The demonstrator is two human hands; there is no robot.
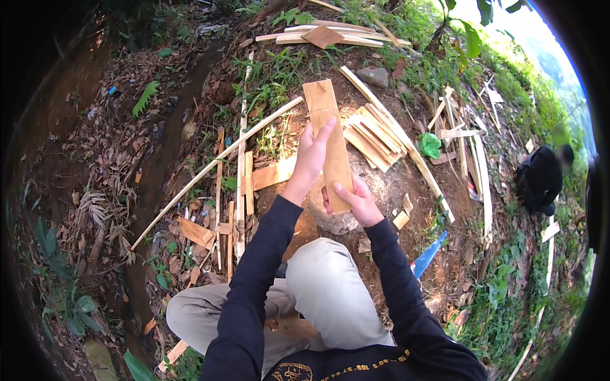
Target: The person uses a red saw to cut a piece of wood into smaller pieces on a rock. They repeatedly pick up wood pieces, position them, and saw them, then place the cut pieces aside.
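A flat wooden board (333,159) with a line across its upper part is held up in front of me, tilted slightly. My left hand (313,152) grips its left edge near the middle, thumb lying on the face. Lower down, my right hand (357,198) holds the bottom end, with the thumb on the face and fingertips wrapping behind to the other side. Beneath the board is a pale round block (333,219), partly hidden by it. Right behind the board lies a stack of short wooden slats (375,141).
Long wooden strips lie to the left (213,166) and right (406,143). More boards (330,37) are piled at the back. A blue-bladed tool (429,255) lies to my right, a green plastic bag (430,145) beyond it. A person in dark clothes (540,178) is at far right.
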